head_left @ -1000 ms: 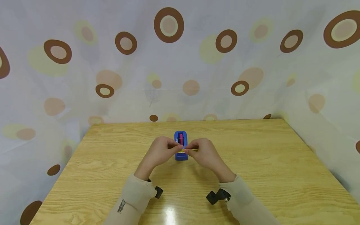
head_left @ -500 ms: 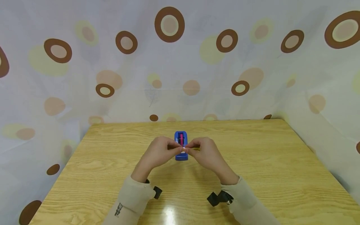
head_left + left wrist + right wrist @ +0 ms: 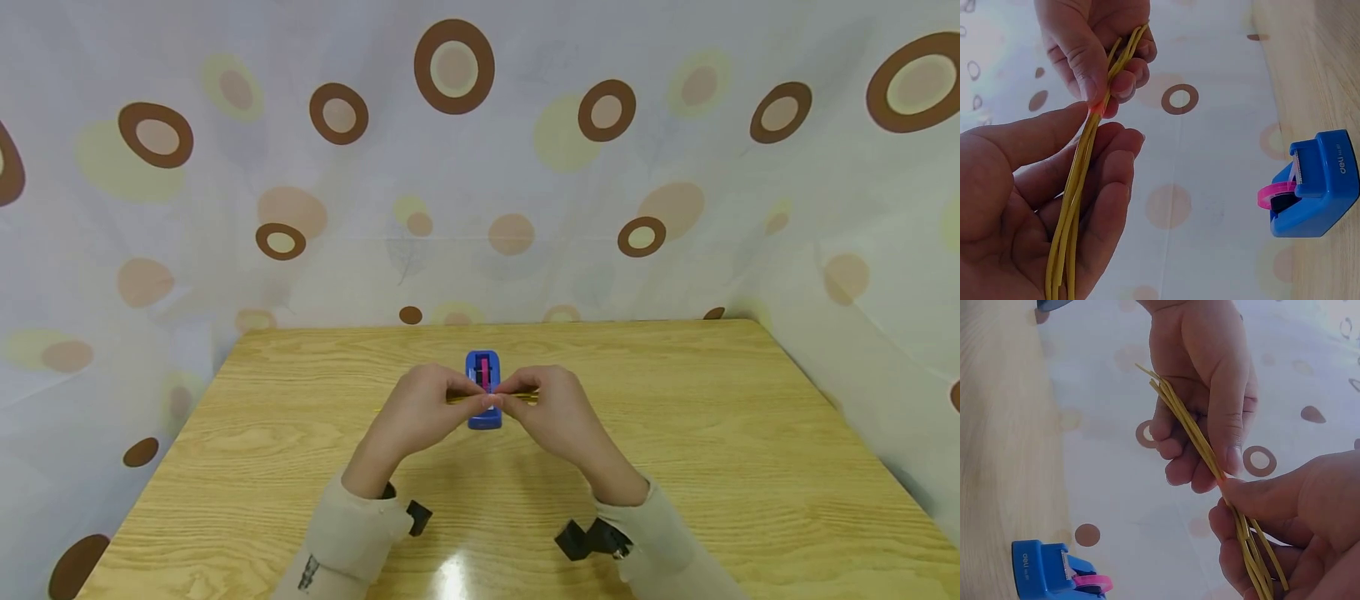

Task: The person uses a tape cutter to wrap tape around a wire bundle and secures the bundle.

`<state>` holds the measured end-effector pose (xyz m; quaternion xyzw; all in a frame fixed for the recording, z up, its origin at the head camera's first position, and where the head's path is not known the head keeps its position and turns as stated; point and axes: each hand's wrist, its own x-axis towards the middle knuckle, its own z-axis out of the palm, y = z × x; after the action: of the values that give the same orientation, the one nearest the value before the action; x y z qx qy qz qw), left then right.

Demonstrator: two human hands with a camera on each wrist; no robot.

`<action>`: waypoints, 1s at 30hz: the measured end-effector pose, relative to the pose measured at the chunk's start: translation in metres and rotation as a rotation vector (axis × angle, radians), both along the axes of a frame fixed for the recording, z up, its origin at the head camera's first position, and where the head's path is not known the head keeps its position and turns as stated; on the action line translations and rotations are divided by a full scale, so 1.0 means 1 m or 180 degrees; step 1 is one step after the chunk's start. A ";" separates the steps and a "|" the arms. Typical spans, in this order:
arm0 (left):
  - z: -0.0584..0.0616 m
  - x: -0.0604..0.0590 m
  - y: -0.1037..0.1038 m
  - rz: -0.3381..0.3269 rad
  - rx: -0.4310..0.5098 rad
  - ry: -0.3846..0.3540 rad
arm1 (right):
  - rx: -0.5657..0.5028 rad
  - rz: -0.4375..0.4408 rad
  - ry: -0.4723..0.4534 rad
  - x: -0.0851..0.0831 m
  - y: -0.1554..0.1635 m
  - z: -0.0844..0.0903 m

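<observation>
A bundle of thin yellow strands [image 3: 1075, 194] spans both hands, level above the table. A small pinkish-orange band [image 3: 1096, 110] shows around its middle, mostly covered by fingertips. My left hand [image 3: 426, 417] pinches the bundle on one side of that band, thumb against fingers. From the other side my right hand [image 3: 551, 417] pinches it, and the two thumb tips meet at the band. Just beyond the hands in the head view stands a blue tape dispenser [image 3: 484, 422] with a pink tape roll [image 3: 1277, 192]; neither hand touches it in the wrist views.
The wooden table [image 3: 675, 400] extends on both sides of the hands. A pale curtain with brown circles [image 3: 450, 275] borders its back and sides. Black wrist mounts [image 3: 588, 540] sit under the sleeves.
The fingertips have come together over the bundle's middle, covering the yellow seen between them earlier. The forearms have shifted slightly outward. The dispenser stays in place.
</observation>
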<state>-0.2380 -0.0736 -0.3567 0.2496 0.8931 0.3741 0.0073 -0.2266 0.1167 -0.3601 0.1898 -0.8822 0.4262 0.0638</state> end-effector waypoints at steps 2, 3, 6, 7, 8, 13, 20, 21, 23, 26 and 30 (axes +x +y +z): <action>0.004 0.003 0.000 0.0002 -0.0002 0.0048 | -0.0012 0.0005 0.0020 0.002 0.000 0.003; 0.005 0.004 -0.001 0.0004 0.0004 0.0060 | -0.0017 0.0002 0.0028 0.003 0.000 0.004; 0.010 0.008 -0.001 0.0011 0.0011 0.0094 | -0.0046 0.0003 0.0042 0.007 0.000 0.008; 0.011 0.009 -0.001 0.0011 0.0014 0.0101 | -0.0049 0.0004 0.0045 0.008 -0.001 0.009; 0.013 0.010 -0.001 0.0006 0.0012 0.0115 | -0.0049 0.0004 0.0051 0.009 -0.001 0.010; 0.017 0.015 -0.001 -0.0014 0.0003 0.0183 | -0.0019 0.0012 0.0089 0.013 0.000 0.015; 0.021 0.020 0.000 -0.0040 0.0053 0.0325 | -0.0025 0.0048 0.0094 0.017 0.001 0.022; 0.021 0.020 0.000 -0.0041 0.0064 0.0341 | -0.0036 0.0058 0.0091 0.018 0.002 0.023; 0.022 0.022 0.000 -0.0034 0.0077 0.0378 | -0.0053 0.0084 0.0081 0.019 0.002 0.025; 0.024 0.025 0.001 -0.0029 0.0099 0.0454 | -0.0090 0.0116 0.0058 0.023 0.004 0.028; 0.028 0.031 0.002 -0.0028 0.0152 0.0557 | -0.0090 0.0146 0.0099 0.028 0.005 0.033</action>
<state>-0.2072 -0.0717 -0.3282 0.2853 0.8801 0.3720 -0.0750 -0.1983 0.1219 -0.3266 0.2156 -0.8704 0.4370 0.0705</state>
